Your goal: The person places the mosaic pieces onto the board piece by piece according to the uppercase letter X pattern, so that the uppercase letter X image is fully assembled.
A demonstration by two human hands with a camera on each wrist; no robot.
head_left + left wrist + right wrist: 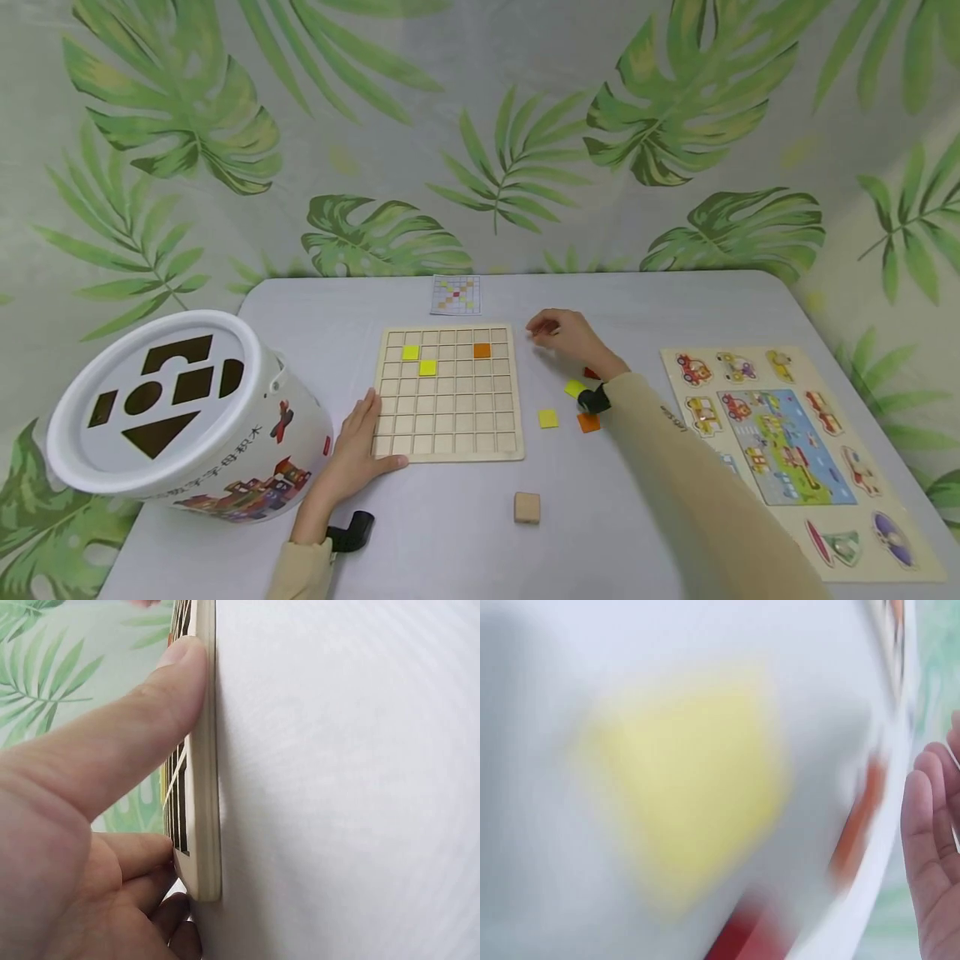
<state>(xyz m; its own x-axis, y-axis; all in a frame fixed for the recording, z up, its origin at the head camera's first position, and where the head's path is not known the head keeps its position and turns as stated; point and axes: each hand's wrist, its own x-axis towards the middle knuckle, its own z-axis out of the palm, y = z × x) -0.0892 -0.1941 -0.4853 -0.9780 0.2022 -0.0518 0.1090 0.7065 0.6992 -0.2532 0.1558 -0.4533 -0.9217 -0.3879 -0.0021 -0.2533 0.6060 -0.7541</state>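
Observation:
A wooden grid board lies flat, with two yellow tiles and an orange tile in its upper rows. My left hand spreads around the board's near left corner. Its thumb rests along the near edge and its fingers touch the left side. Just beyond the board's right edge, my right hand hovers with loosely bent fingers; nothing shows between them. Loose tiles lie below its wrist: yellow, orange, red and another yellow, blurred in the right wrist view.
A small pattern card lies behind the board. Nearer me sits a wooden cube. The white bucket with a shape-hole lid stands at left. At right lies a picture puzzle board with vehicle pieces. Leaf-patterned cloth hangs behind the table.

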